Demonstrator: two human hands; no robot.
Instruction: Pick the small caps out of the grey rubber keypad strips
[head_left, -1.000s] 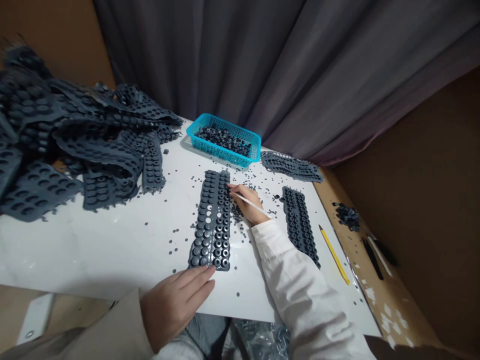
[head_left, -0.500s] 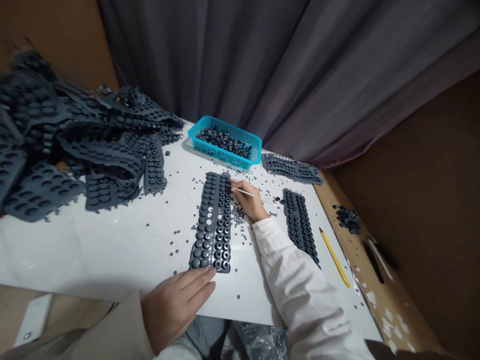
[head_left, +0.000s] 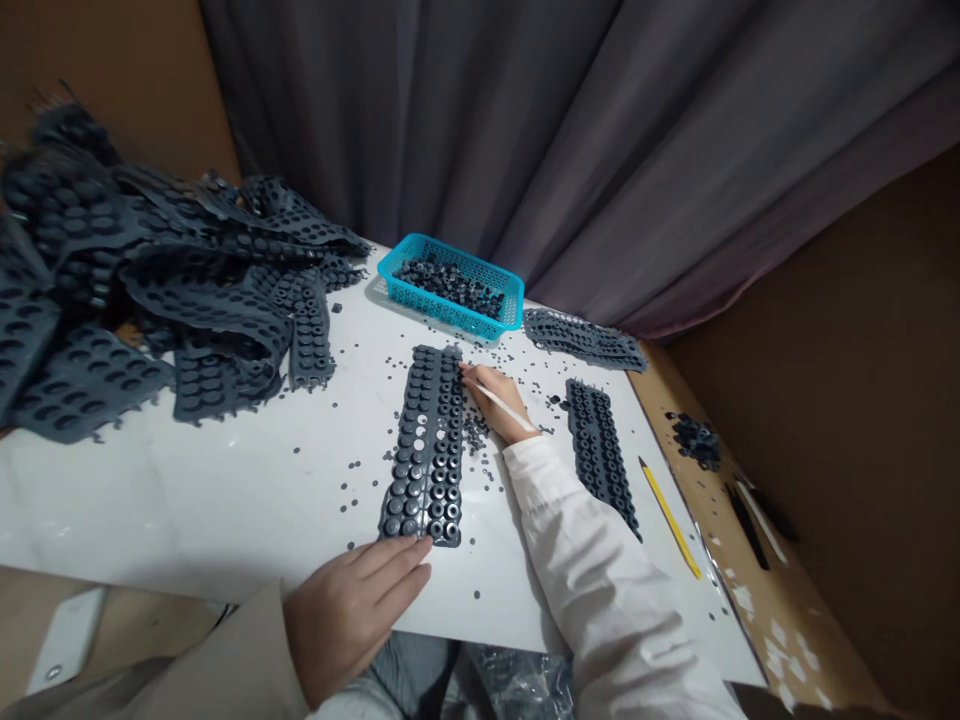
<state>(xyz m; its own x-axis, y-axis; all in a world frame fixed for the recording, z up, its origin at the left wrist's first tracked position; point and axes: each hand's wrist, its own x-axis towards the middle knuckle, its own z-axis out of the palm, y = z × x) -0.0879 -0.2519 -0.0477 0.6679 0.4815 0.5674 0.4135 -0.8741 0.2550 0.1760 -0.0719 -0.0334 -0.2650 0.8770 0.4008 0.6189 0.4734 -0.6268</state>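
A dark grey moulded rubber sheet (head_left: 421,480) with rows of round studs lies lengthwise on the white table in front of me; a few of its holes show white through. My left hand (head_left: 367,600) rests with outstretched fingers on the sheet's near edge. At the far right edge of the sheet, my right hand (head_left: 496,400) pinches a thin white stick (head_left: 504,404), its tip by the studs. The exact tip contact is hidden by the fingers. Small dark discs (head_left: 475,430) lie scattered beside the right hand.
A turquoise basket (head_left: 511,296) holding small dark parts stands at the back. Heaped rubber sheets (head_left: 210,290) fill the left. Two more sheets, one nearer (head_left: 600,450) and one farther (head_left: 585,340), lie to the right, with a yellow cutter-like tool (head_left: 670,517) and a pile of dark pieces (head_left: 694,440).
The white stick has tilted in my right hand, its rear end swinging down toward the wrist. My left hand stays in place on the sheet.
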